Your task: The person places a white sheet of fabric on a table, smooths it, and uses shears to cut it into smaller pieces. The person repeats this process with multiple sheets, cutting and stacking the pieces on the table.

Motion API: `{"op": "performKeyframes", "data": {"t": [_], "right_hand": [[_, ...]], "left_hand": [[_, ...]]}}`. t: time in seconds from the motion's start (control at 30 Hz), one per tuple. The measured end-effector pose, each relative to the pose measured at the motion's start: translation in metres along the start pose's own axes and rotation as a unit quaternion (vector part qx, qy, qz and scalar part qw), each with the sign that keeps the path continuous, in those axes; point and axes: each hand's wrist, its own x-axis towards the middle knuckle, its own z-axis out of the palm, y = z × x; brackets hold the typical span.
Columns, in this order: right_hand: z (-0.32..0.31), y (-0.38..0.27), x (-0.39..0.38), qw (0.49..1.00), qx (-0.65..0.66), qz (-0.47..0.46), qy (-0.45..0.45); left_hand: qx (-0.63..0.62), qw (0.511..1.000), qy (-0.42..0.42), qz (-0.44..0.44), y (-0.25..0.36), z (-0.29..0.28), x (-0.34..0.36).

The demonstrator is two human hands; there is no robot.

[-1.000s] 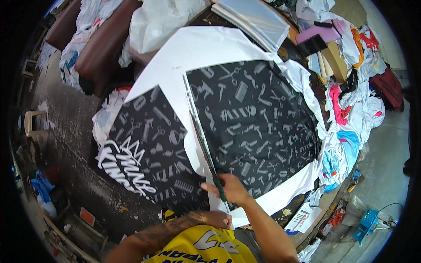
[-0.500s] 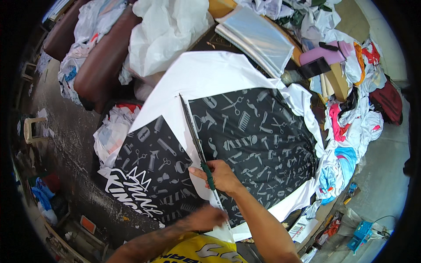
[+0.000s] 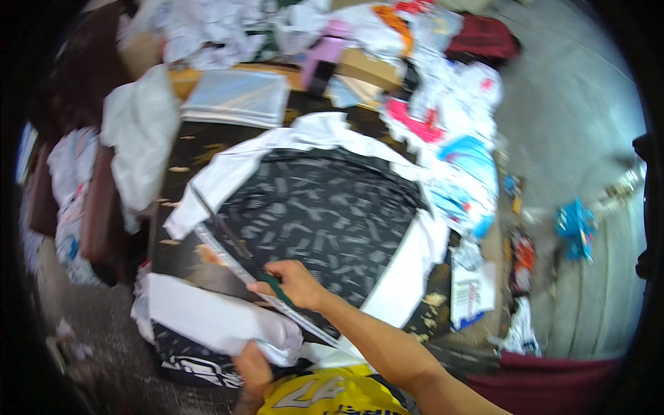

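Black patterned fabric (image 3: 318, 221) with white borders is lying spread across the middle of a dark, worn tabletop (image 3: 181, 256) as we are looking down on it. Our right hand (image 3: 294, 282) is gripping the green handle of long dark scissors (image 3: 232, 238), fingers wrapped about it, while the blades are pointing toward the upper left along the fabric's edge. A narrow white strip (image 3: 228, 256) is running just beside them. Our left hand (image 3: 252, 365) is touching a folded piece (image 3: 214, 311), mostly white on top and black below, near our yellow shirt (image 3: 328, 394); blur is hiding the fingertips, and we cannot tell whether they are pinching or lying flat. Bare wood is showing between the folded piece and the spread fabric, though we cannot tell whether the two are joining at the lower end. Beyond the fabric, clear plastic sheets (image 3: 238, 97) are resting near a purple bottle (image 3: 328, 52) and a cardboard box (image 3: 370, 69); mixed cloth (image 3: 453, 117) is heaping up along the right.
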Motion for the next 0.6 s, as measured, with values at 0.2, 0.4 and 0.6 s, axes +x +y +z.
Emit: {"op": "performKeyframes", "data": {"t": [0.2,0.4,0.6], "right_hand": [[-0.119,0.083,-0.276,0.835,-0.296,0.309,0.347],[-0.167,0.192,-0.428,0.760,-0.334,0.405,0.384],[-0.166,0.192,-0.442,0.796,-0.262,0.284,0.466]], "left_hand": [[0.381,0.918,0.020,0.109,0.103,0.033,0.240],[0.401,0.776,-0.253,0.416,0.090,0.187,0.067],[0.374,0.775,-0.395,0.322,0.064,0.120,-0.075]]}}
